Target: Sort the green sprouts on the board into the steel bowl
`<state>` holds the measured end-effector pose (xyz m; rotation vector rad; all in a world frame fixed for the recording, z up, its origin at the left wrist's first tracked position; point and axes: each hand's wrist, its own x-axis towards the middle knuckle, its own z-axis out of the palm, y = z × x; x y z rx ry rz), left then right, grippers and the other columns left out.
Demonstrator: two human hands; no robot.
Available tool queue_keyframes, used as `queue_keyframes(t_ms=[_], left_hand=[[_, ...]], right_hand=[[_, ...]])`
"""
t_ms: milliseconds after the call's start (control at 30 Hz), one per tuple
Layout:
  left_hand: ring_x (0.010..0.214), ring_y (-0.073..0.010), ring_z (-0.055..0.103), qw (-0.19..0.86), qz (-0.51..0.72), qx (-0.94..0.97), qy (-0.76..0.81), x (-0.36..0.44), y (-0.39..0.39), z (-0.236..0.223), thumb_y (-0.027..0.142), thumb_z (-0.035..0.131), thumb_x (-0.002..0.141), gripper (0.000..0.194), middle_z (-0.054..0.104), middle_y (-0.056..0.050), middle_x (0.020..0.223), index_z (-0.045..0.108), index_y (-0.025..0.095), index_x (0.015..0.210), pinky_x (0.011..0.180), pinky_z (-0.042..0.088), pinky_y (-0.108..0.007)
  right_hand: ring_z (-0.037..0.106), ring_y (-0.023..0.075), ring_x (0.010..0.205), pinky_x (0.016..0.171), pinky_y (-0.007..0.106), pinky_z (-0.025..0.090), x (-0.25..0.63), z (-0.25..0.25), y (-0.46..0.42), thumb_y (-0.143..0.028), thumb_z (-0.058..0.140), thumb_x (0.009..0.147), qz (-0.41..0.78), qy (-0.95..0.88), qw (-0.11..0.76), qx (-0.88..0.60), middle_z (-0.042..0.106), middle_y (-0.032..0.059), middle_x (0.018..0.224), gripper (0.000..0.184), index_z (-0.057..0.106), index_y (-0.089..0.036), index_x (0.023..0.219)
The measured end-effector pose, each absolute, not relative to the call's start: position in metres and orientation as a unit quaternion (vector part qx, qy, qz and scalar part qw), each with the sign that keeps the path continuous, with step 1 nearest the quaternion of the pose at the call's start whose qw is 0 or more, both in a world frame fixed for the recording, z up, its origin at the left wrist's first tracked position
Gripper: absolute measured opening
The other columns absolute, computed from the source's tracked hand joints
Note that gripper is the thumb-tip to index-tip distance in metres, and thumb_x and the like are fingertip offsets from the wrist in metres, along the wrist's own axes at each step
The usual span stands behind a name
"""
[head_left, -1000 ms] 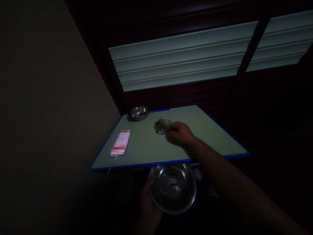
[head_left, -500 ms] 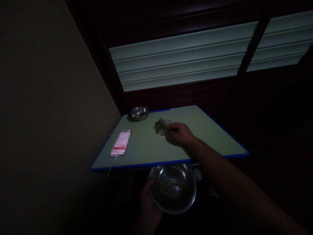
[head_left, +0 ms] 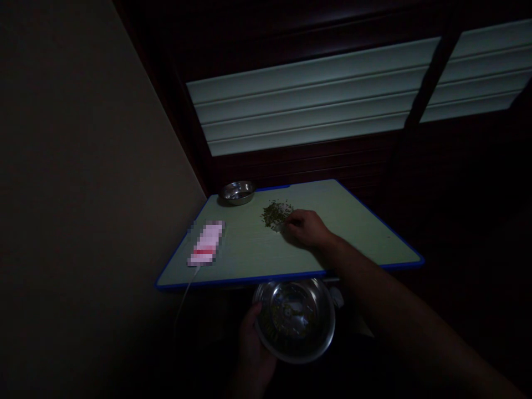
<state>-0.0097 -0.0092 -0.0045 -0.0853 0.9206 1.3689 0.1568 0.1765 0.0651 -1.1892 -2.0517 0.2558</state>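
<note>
My left hand (head_left: 254, 338) grips the rim of a metal bowl (head_left: 322, 343), its thumb over the edge. The bowl is tilted just below the table's front edge, and some small bits show dimly inside it. On the table lies a loose pile of small greenish-brown bits (head_left: 273, 214), too small and dark to name. At the pile's right edge rests my right hand (head_left: 306, 226), fingers curled together in a pinch. Whatever those fingertips hold is hidden.
The pale green table (head_left: 241, 249) has a blue edge. A smaller metal bowl (head_left: 238, 194) stands at its back left corner. A blurred-out phone (head_left: 206, 243) lies at the left, its white cable (head_left: 185, 293) hanging over the front. Behind is a dark wooden panel with pale slats (head_left: 307, 94).
</note>
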Motion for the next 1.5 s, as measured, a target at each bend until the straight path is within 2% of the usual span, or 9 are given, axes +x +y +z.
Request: queue_keyframes(t_ms=[667,1033,1300,1500], left_hand=[[0.070,-0.0222,0.070,0.680,0.605,-0.034,0.414,-0.0114,-0.0090,-0.0071,0.022,0.057,0.078,0.018,0.076,-0.010,0.075,0.073,0.013,0.078,0.082,0.052,-0.040],[0.066,-0.0190,0.069,0.671,0.611,-0.038,0.419,-0.0110,-0.0104,-0.0073,0.020,0.059,0.077,0.014,0.075,-0.007,0.071,0.072,0.015,0.075,0.069,0.053,-0.031],[0.065,-0.0195,0.068,0.666,0.614,-0.034,0.423,-0.0104,-0.0099,-0.0091,0.020,0.059,0.077,0.015,0.075,-0.007,0.069,0.071,0.014,0.073,0.066,0.053,-0.031],[0.065,-0.0203,0.068,0.672,0.606,-0.037,0.423,-0.0085,-0.0095,-0.0042,0.020,0.055,0.080,0.019,0.075,-0.009,0.070,0.072,0.013,0.074,0.076,0.054,-0.036]], right_hand=[[0.063,0.0185,0.077,0.071,0.027,0.043,0.1574,0.0679,0.1767,-0.021,0.056,0.076,0.056,-0.776,0.346,-0.525,0.072,0.0074,0.087,0.021,0.074,-0.017,0.087],[0.063,0.0172,0.078,0.071,0.026,0.044,0.1568,0.0633,0.1803,-0.023,0.058,0.078,0.069,-0.789,0.365,-0.489,0.072,0.0065,0.087,0.019,0.074,-0.018,0.087],[0.062,0.0160,0.076,0.070,0.025,0.043,0.1551,0.0655,0.1795,-0.025,0.056,0.079,0.055,-0.788,0.354,-0.501,0.072,0.0065,0.085,0.020,0.074,-0.017,0.086],[0.063,0.0160,0.077,0.071,0.025,0.043,0.1542,0.0673,0.1777,-0.022,0.057,0.077,0.072,-0.784,0.348,-0.509,0.072,0.0059,0.086,0.020,0.074,-0.018,0.086]])
